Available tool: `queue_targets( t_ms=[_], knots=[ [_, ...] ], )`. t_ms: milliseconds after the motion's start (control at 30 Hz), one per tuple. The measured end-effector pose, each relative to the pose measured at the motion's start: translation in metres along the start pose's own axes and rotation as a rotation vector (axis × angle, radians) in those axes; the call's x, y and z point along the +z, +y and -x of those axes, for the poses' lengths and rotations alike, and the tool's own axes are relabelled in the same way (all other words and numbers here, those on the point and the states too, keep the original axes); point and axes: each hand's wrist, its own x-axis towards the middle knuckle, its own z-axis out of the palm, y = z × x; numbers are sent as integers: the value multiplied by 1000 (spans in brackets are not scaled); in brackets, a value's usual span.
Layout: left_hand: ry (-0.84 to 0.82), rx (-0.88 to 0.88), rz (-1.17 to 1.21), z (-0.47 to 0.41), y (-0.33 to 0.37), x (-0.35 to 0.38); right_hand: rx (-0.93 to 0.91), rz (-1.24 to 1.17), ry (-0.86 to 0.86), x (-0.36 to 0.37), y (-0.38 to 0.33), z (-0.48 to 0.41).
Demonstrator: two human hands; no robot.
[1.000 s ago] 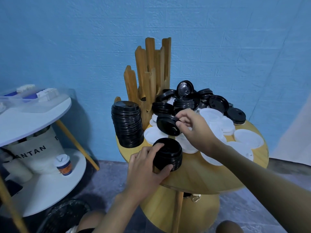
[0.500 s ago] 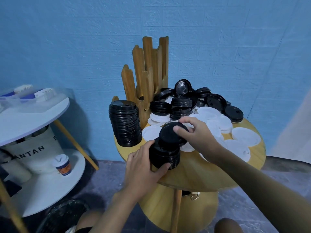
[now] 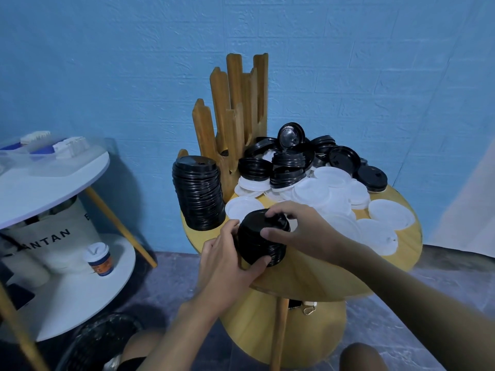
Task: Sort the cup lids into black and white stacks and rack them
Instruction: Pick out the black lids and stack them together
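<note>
The left hand's [image 3: 227,261] fingers [image 3: 227,229] are curled round the side of a short black stack [image 3: 261,246] of cup lids, with the thumb hooked under its near lower edge, so this hand grips the stack. The right hand's [image 3: 302,231] fingers [image 3: 278,210] arch over the stack's top lid and the thumb lies against its upper rim; whether they are pressing that lid down or pinching it cannot be told. The stack is in front of the wooden rack [image 3: 235,108], near the front edge of the round wooden table [image 3: 321,277], tilted a little toward the left hand. The rack, a cluster of upright slats, stands at the back of the table against the blue wall [image 3: 107,62]. Just left of the rack is a tall black stack [image 3: 198,194], upright and touching one of the rack's low slats. Right of the rack is a loose heap of black lids [image 3: 289,162], some nested in small piles and one standing on edge. In front of and right of the rack, overlapping white lids [image 3: 321,199] spread across the table. Well to the left of the rack stands a white side table [image 3: 48,183]; its lower shelf carries a paper cup [image 3: 99,259] with a white lid and a pale bag [image 3: 53,236] with dark lettering.
</note>
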Motion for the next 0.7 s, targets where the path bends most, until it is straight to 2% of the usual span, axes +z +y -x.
queue_targets(
  t_ms=[333,400,533,700],
  knots=[
    [-6,109,-109,-1,-1,0,-74,119,-172,-5,-7,-3],
    [-2,117,-118,-1,-2,1,-73,130,-78,-11,-7,-10],
    [10,121,-126,-3,-4,3,-69,310,308,-35,-1,-50],
    [21,113,-137,-2,-5,5,92,496,366,-55,19,-105]
  ],
)
